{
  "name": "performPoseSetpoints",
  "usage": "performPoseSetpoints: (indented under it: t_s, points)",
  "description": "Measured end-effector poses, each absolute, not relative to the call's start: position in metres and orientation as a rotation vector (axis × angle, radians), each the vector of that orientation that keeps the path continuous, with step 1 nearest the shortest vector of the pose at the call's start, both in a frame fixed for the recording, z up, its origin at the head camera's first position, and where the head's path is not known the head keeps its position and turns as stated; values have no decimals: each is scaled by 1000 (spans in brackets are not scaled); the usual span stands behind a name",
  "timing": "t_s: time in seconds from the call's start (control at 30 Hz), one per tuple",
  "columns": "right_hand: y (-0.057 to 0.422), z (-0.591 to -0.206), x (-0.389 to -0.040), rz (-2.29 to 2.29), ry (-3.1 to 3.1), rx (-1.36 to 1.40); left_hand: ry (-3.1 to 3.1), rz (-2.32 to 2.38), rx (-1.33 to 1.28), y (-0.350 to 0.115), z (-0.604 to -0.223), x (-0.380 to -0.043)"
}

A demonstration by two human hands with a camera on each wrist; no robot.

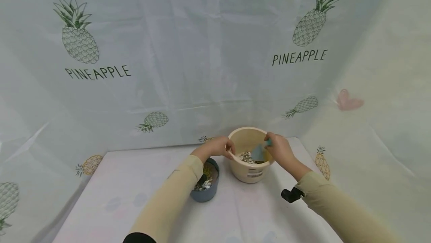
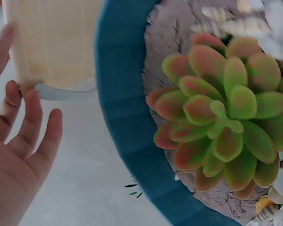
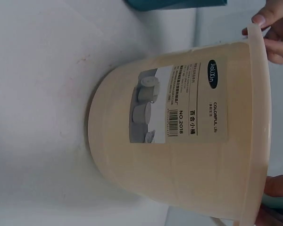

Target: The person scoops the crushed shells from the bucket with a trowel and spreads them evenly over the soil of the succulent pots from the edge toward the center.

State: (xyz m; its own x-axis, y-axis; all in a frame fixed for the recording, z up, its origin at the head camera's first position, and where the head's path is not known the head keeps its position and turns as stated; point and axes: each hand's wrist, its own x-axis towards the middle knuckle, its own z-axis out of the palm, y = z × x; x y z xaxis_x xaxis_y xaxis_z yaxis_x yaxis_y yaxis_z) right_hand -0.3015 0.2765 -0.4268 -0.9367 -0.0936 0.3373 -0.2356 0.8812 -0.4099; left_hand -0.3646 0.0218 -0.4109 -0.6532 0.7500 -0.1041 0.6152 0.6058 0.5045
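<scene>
A cream plastic bucket (image 1: 250,170) with a printed label (image 3: 179,103) stands at the back of the table, pebbles or shells (image 1: 247,157) in its bottom. My left hand (image 1: 215,146) pinches the bucket's rim on its left side. On the other side, my right hand (image 1: 281,150) grips the teal handle of a small shovel (image 1: 258,153), whose pale blue blade points down into the bucket. Below my left wrist sits a blue-grey pot (image 1: 205,195), partly covered by the forearm. It holds a red-tipped green succulent (image 2: 221,117) with shells around it.
A pale, faintly patterned cloth covers the table (image 1: 229,213). Close behind the bucket hangs a curtain (image 1: 188,67) printed with pineapples, which also runs along both sides. The pot stands just left of the bucket.
</scene>
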Motion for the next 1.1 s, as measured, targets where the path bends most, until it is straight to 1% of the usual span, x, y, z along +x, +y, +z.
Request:
performPoseSetpoints:
  t_s: [0.13, 0.3, 0.53, 0.87, 1.1]
  points:
    - [276, -431, -307, 706, -2741, 230, 2497, 642, 1154, 20, -413, -367]
    - [275, -436, -314, 805, -2742, 274, 2470, 648, 1176, 21, -413, -369]
    - [276, -438, -319, 962, -2743, 430, 2446, 666, 1186, 24, -410, -372]
    - [283, -440, -327, 1012, -2779, 605, 2444, 681, 1076, 23, -408, -372]
    - [290, -436, -327, 1097, -2782, 684, 2462, 656, 1111, 23, -411, -373]
